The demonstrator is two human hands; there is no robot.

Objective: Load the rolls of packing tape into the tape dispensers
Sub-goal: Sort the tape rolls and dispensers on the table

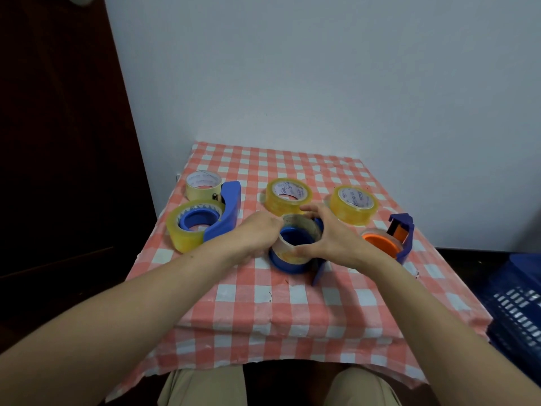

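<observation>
You are holding a clear roll of packing tape (pixel 288 253) between both hands at the middle of a table covered with a red-and-white checked cloth (pixel 292 306). Your right hand (pixel 333 240) is wrapping its thumb and fingers round the roll's right side. Your left hand (pixel 257 230) is curling its fingers against the roll's left rim, though the fingertips themselves are hidden. The roll is sitting over the round hub of a blue plastic tape dispenser (pixel 281 265), with the hub showing through its core and the dispenser's base ring showing below it.

To your left, a second blue dispenser (pixel 229 212) is lying on its side, already carrying a yellowish tape roll (pixel 183 237). Just behind it, a pale cream roll (pixel 202 191) is lying flat. Two yellow rolls are lying flat at the back, one at the centre (pixel 281 205) and one to the right (pixel 349 213). A blue dispenser with an orange hub (pixel 380 241) is lying near your right wrist. A blue slatted plastic crate (pixel 518 306) is standing beside the table on the right.
</observation>
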